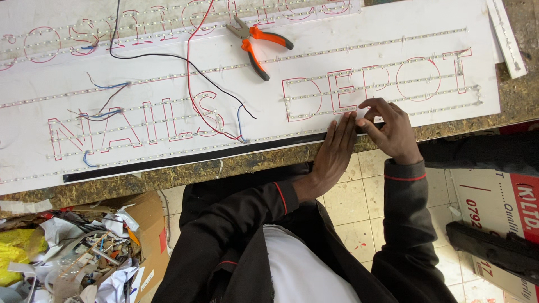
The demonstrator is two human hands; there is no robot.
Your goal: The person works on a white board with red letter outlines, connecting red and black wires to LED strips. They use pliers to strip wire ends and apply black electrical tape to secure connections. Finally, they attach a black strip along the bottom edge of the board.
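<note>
A long white sign panel (140, 92) lies on a worn workbench, with red letter outlines and thin light strips (359, 92) running across it. My left hand (336, 150) lies flat on the panel's near edge, fingers together and pressing down. My right hand (390, 128) is beside it, fingertips pinched at the strip on the lower edge next to the left fingers. A black strip (185, 159) runs along the panel's front edge. Whether the right fingers hold anything small cannot be made out.
Orange-handled pliers (257, 44) lie on the panel at the top middle. Red, black and blue wires (191, 73) loop across the left half. A cardboard box of scrap (95, 252) stands on the floor at lower left, printed cartons (499, 207) at right.
</note>
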